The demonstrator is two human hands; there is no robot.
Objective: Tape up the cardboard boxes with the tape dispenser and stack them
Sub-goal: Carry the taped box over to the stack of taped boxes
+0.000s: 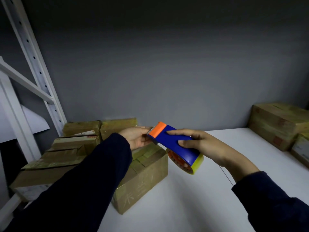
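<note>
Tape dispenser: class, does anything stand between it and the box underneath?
Nothing lies on top of the box. Only the left hand, at the orange end of the tape dispenser, hangs over it; the right hand grips its blue body.

The right hand (205, 144) grips the blue tape dispenser (175, 144) above a cardboard box (142, 178); the left hand (137, 137) pinches at its orange blade end.

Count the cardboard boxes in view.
7, I think: one box in front at the centre; four clustered behind it at left; two at the right edge. The left sleeve may hide more.
</note>
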